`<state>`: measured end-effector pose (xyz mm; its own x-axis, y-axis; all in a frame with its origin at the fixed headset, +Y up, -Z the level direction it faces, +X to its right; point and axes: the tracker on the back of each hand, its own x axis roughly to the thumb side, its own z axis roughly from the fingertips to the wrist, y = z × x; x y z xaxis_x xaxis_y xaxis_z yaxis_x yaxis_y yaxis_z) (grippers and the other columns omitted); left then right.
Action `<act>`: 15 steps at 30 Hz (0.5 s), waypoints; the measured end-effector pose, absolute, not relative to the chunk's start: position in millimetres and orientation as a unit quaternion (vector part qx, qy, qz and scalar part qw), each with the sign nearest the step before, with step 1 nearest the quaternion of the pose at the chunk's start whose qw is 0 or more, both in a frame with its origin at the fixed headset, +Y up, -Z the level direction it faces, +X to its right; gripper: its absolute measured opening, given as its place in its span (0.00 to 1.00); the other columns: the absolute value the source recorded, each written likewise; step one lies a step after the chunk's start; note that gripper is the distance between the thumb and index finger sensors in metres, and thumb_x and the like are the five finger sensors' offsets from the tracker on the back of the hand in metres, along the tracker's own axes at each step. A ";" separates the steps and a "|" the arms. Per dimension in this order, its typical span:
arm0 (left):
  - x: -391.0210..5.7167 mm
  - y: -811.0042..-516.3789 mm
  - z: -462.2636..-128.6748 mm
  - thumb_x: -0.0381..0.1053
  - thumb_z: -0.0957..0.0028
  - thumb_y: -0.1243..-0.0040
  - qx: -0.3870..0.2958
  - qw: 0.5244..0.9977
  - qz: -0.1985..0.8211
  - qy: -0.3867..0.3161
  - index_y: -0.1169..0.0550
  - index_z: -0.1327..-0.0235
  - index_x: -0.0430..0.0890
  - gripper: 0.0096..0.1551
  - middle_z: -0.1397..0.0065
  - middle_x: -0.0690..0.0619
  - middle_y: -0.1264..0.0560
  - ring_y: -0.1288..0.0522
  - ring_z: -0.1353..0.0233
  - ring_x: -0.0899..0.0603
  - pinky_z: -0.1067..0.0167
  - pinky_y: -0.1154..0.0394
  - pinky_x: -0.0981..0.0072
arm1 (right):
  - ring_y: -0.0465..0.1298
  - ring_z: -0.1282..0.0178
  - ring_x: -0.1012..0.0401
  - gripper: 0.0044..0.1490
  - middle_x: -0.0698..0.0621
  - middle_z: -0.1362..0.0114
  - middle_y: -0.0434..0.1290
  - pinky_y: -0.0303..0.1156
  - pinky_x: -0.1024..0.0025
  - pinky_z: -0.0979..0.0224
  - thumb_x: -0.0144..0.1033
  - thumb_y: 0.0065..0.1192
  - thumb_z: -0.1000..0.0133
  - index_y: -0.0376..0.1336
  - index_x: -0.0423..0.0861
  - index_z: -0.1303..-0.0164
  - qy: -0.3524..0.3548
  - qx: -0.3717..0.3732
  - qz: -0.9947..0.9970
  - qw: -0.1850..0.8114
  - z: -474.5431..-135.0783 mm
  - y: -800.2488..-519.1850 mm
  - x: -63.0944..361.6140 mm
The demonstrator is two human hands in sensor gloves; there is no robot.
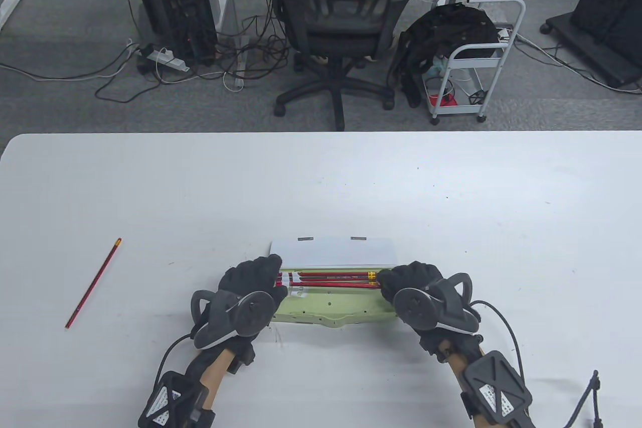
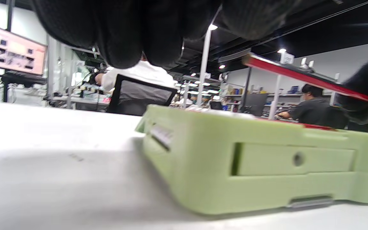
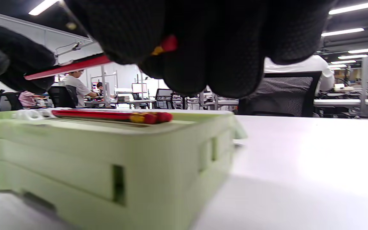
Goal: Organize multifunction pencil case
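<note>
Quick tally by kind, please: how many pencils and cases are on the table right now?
Pencil case: 1
Red pencils: 4, namely the cased pencils (2, as far as I can tell), the held pencil between left hand and right hand, and the loose pencil
Total: 5

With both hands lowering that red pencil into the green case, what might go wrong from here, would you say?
1. The held pencil is tilted above the case, gripped only at its ends by the left hand and right hand; it may slip or land crooked on the pencils already seated.
2. The open lid stands just behind the fingers and may get knocked.
3. The stray pencil lies far left and could be forgotten.
</note>
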<state>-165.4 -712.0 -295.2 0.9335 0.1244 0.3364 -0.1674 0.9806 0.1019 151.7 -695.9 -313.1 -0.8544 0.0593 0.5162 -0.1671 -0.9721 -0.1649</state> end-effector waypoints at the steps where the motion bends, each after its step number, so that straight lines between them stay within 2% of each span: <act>1: -169.6 -715.0 -297.7 0.59 0.41 0.50 0.044 0.983 0.079 -0.159 0.41 0.18 0.42 0.42 0.17 0.36 0.32 0.31 0.22 0.26 0.33 0.33 0.26 | 0.81 0.41 0.46 0.26 0.45 0.39 0.78 0.76 0.43 0.32 0.38 0.64 0.46 0.70 0.46 0.38 -0.096 0.254 0.960 0.060 -315.5 -696.5 156.3; 7: -180.6 -731.1 -305.3 0.68 0.46 0.52 -0.044 0.982 0.101 -0.155 0.49 0.14 0.39 0.55 0.12 0.32 0.42 0.40 0.18 0.21 0.32 0.40 0.21 | 0.80 0.40 0.46 0.26 0.44 0.39 0.78 0.75 0.43 0.31 0.39 0.64 0.47 0.70 0.47 0.39 -0.087 0.229 0.967 0.068 -322.7 -696.5 175.6; 15: -178.0 -742.7 -308.1 0.70 0.49 0.53 -0.098 0.975 0.099 -0.171 0.49 0.14 0.39 0.57 0.11 0.32 0.44 0.42 0.17 0.20 0.32 0.41 0.20 | 0.80 0.39 0.46 0.26 0.44 0.38 0.77 0.74 0.42 0.31 0.39 0.65 0.47 0.71 0.47 0.39 -0.082 0.223 0.969 0.072 -323.8 -694.3 181.3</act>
<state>-178.0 -742.7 -308.1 0.9216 0.2267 0.3151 -0.1596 0.9613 -0.2247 181.3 -694.3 -323.8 -0.8904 0.1032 0.4434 -0.1766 -0.9760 -0.1275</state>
